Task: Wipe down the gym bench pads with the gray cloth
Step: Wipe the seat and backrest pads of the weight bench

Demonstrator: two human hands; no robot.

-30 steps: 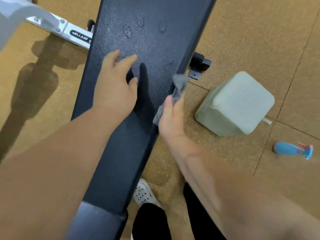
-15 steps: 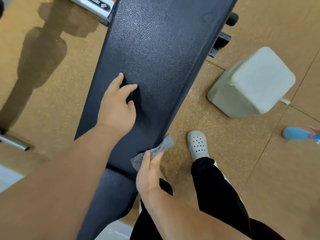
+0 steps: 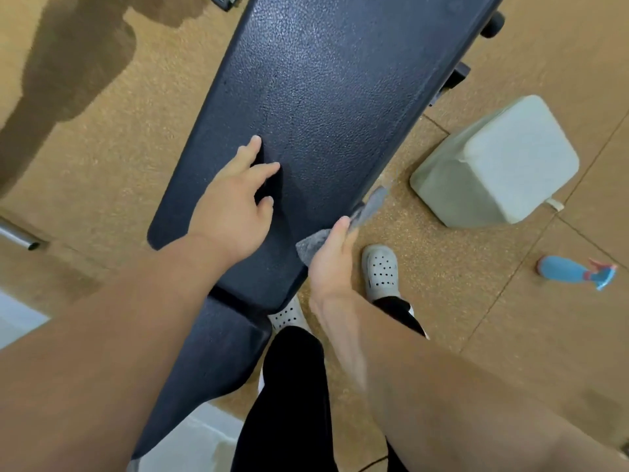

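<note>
The long black back pad (image 3: 333, 83) of the gym bench runs from the top of the view down to the middle, with the shorter seat pad (image 3: 218, 349) below it. My left hand (image 3: 235, 202) rests on the back pad near its lower end, fingers spread. My right hand (image 3: 332, 264) grips the gray cloth (image 3: 369, 207) against the pad's right side edge, near the lower corner. Part of the cloth is hidden under the hand.
A pale grey-green block (image 3: 500, 165) lies on the cork-coloured floor right of the bench. A blue spray bottle (image 3: 575, 270) lies further right. My feet in white perforated clogs (image 3: 381, 270) stand beside the bench. A metal tube (image 3: 18, 238) shows at the left.
My right hand slid the cloth down the pad's right edge toward its lower end, then back up a little. My left hand kept resting on the pad.
</note>
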